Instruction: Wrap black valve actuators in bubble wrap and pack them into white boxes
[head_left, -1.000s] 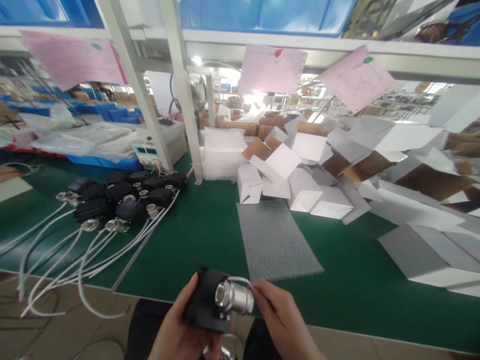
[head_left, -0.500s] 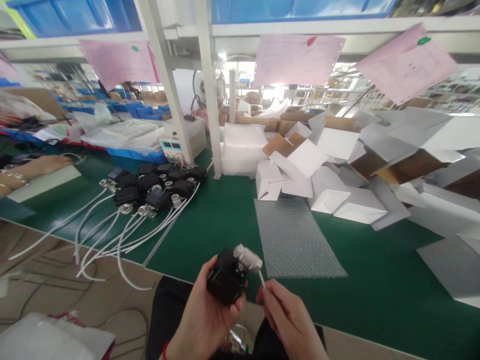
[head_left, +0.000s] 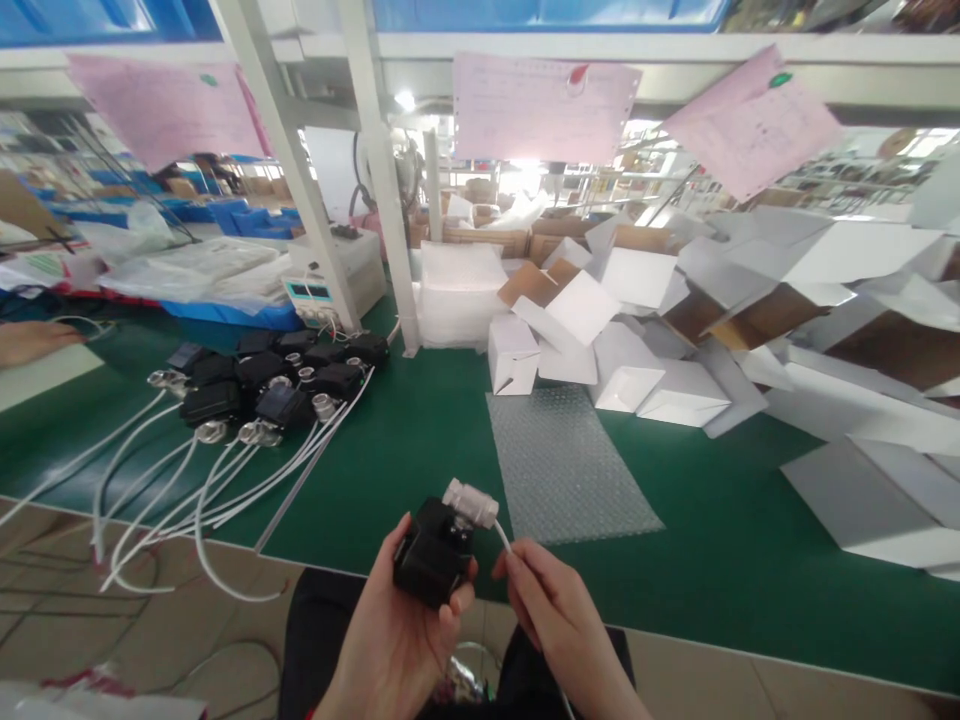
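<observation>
Near the table's front edge, my left hand (head_left: 401,620) is wrapped round a black valve unit (head_left: 431,553) with a silver metal fitting (head_left: 471,503) on its upper right. A white cable (head_left: 504,538) runs from the unit into my right hand (head_left: 551,600), whose fingers pinch it. The cable's lower part shows again below that hand. Behind and to the right, a sheet of bubble wrap (head_left: 566,465) lies flat on the green table (head_left: 420,420). Several similar black units (head_left: 262,370) with white cables are grouped to the left.
White boxes (head_left: 682,390) with open flaps are heaped at the right. A white stack (head_left: 461,295) stands beside a metal post (head_left: 386,190). Another person's hand (head_left: 34,342) is at the far left, near a power supply (head_left: 311,300) and blue tray (head_left: 232,315).
The camera view has turned slightly right, so most things appear farther left. Both hands keep their hold on the unit and cable, with little change between them.
</observation>
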